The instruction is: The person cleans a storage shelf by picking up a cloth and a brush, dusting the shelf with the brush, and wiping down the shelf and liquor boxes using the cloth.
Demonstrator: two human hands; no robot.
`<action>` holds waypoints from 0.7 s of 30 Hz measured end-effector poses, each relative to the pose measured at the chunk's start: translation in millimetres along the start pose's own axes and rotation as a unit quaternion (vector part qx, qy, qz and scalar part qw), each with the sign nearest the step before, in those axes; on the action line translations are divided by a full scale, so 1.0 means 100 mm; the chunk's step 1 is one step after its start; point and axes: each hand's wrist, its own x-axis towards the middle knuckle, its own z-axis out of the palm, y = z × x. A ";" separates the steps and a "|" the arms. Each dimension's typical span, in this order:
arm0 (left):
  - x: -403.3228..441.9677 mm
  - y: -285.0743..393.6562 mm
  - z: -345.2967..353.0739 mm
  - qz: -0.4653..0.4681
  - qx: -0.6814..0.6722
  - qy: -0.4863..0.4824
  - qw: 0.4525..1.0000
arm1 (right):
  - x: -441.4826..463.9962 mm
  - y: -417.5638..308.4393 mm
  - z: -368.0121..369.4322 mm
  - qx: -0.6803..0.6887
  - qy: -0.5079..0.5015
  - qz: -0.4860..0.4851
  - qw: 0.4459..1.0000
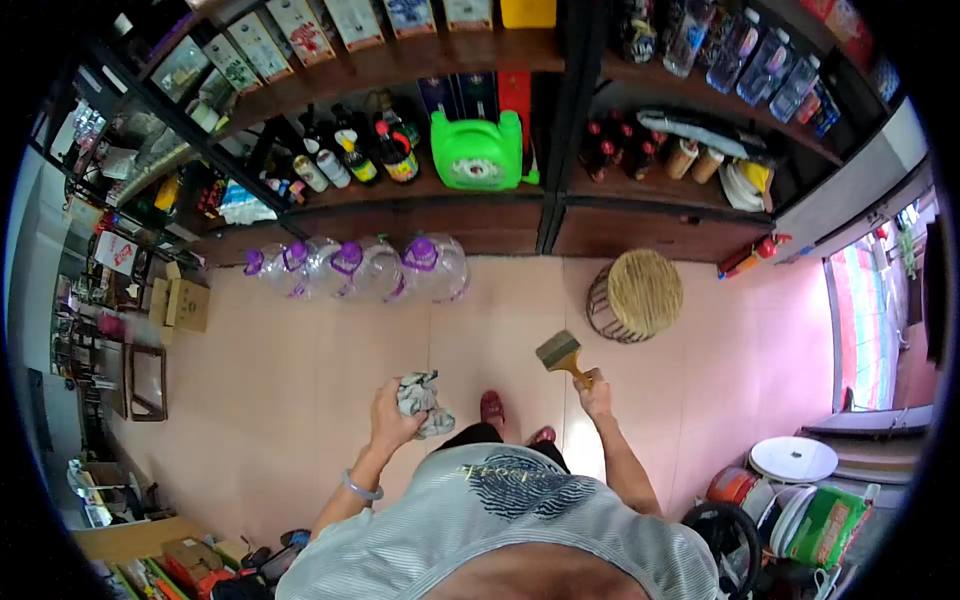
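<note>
Brush (561, 353), right of frame centre: the right hand (596, 396) closes round its handle — presumably leaving the bristles free. Left of centre, the left hand (392, 416) grips a crumpled cloth (424, 402), fingertips seemingly hidden behind folds.

My single view comes from a camera on my head, facing forward and steeply down through a wide round lens that bows straight lines and leaves the corners black. My light grey printed shirt (430, 515) looms closest at the bottom edge, my left grip (390, 416) and right grip (596, 396) lie beyond, over the pale pink tiled floor (250, 390), and dark brown wooden shelves (400, 228) arch farthest across the top.
</note>
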 end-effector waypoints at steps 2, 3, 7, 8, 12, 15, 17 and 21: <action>0.07 -0.05 -0.07 -0.008 -0.024 0.011 1.000 | 0.14 -0.20 0.00 0.083 0.007 -0.028 0.996; 0.10 -0.07 -0.10 -0.010 -0.043 0.019 0.999 | 0.21 -0.29 0.01 0.126 0.010 -0.042 0.991; 0.15 -0.35 -0.19 -0.003 -0.018 0.048 0.999 | 0.16 -0.76 -0.28 0.165 -0.006 -0.006 0.986; 0.13 -0.32 -0.23 -0.032 -0.023 0.041 0.998 | 0.26 -0.66 -0.24 0.112 -0.049 0.010 0.992; 0.13 -0.46 -0.20 -0.013 0.000 0.087 0.996 | 0.72 -0.16 0.15 -0.083 -0.114 -0.097 0.985; 0.18 -0.26 -0.23 -0.026 0.003 0.098 0.995 | 0.66 -0.89 -0.12 0.145 -0.169 0.041 0.974; 0.22 -0.24 -0.14 -0.030 -0.004 0.108 0.994 | 0.70 -1.28 -0.23 0.137 -0.164 0.020 0.977; 0.38 -0.30 0.19 -0.022 0.019 0.167 0.986 | 1.24 -1.54 -0.16 0.134 -0.193 -0.098 0.967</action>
